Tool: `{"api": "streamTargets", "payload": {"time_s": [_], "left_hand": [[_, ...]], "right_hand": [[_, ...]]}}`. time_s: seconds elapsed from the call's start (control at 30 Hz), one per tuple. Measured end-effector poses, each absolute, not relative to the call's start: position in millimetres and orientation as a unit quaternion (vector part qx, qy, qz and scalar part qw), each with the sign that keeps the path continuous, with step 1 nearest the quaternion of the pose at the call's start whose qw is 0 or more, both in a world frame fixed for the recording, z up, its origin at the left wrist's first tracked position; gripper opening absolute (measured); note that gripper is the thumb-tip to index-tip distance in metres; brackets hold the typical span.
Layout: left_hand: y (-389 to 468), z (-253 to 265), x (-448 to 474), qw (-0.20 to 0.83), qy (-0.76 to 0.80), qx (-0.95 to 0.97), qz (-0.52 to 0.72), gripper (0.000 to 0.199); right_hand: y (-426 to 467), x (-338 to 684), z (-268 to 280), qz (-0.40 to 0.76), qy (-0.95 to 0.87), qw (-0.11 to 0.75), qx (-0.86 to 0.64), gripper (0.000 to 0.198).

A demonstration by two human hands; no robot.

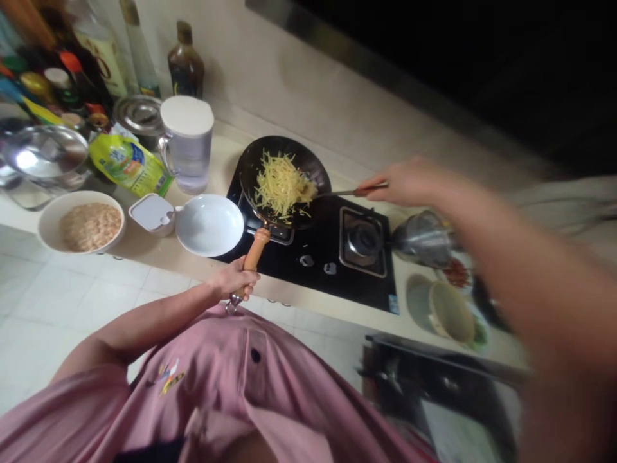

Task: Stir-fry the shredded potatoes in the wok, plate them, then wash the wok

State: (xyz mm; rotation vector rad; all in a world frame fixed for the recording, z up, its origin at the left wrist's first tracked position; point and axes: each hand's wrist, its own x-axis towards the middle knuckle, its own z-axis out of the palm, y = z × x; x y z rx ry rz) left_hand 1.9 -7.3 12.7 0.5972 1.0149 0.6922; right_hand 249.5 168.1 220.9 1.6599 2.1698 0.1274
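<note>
A dark wok (315, 154) sits over the left burner, holding a heap of thin pale-yellow shreds (279, 183) that look like potato. My left hand (236, 280) is wrapped around the wok's wooden handle (256, 249), near the counter's front edge. On the other side, my right hand (395, 183) grips the handle of a spatula (337, 193). The spatula's head is hidden among the shreds at the wok's right side. An empty white bowl (209, 225) stands just left of the wok.
Left along the counter are a lidded water pitcher (187, 145), a white lidded container (153, 215), a yellow-green pouch (128, 161) and a bowl of pinkish-beige food (89, 225). A second burner (364, 241), a metal vessel (424, 238) and a beige bowl (450, 312) are at right.
</note>
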Motion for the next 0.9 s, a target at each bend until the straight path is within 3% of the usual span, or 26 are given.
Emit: {"api": "streamTargets", "payload": {"time_s": [0.13, 0.37, 0.63, 0.9], "left_hand": [[-6.8, 14.4, -0.6, 0.774, 0.473, 0.278, 0.317, 0.033], [-7.1, 19.9, -4.1, 0.778, 0.472, 0.277, 0.310, 0.031], [-6.1, 20.3, -4.2, 0.781, 0.473, 0.274, 0.303, 0.035], [-7.1, 15.4, -3.2, 0.780, 0.468, 0.275, 0.312, 0.038]], "right_hand": [[144.4, 259.1, 201.6, 0.098, 0.772, 0.219, 0.589, 0.045], [173.8, 285.7, 227.1, 0.192, 0.715, 0.272, 0.614, 0.043], [182.3, 269.7, 219.6, 0.233, 0.801, 0.244, 0.494, 0.043], [188.4, 259.5, 230.6, 0.241, 0.779, 0.232, 0.530, 0.049]]}}
